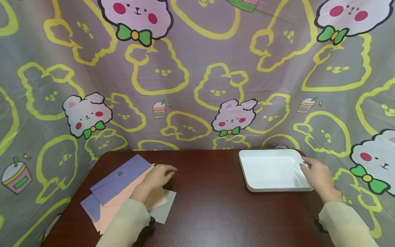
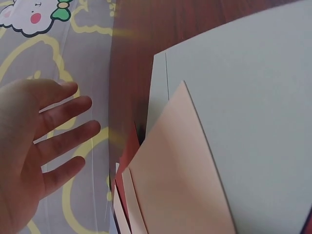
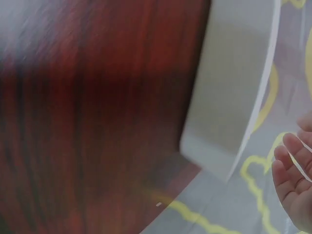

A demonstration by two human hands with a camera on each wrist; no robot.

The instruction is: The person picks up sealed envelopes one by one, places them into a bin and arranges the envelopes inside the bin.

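My left hand [image 1: 155,177], fingers parted, empty, peach envelope [image 1: 124,195] leftward; my right hand [image 1: 318,173], fingers slightly bent, empty, white rectangular tray [image 1: 271,169] leftward

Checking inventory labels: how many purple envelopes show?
2 visible: one purple envelope beside the left hand, another partly under the first, lower in the head view. More may be hidden.

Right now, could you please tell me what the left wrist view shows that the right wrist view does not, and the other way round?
Only the left wrist view shows the left hand, the peach envelope, the grey paper piece and a printed bunny face in its upper corner. Only the right wrist view shows the right hand and the white tray. Both share the reddish-brown table and the grey cloth with yellow outlines.
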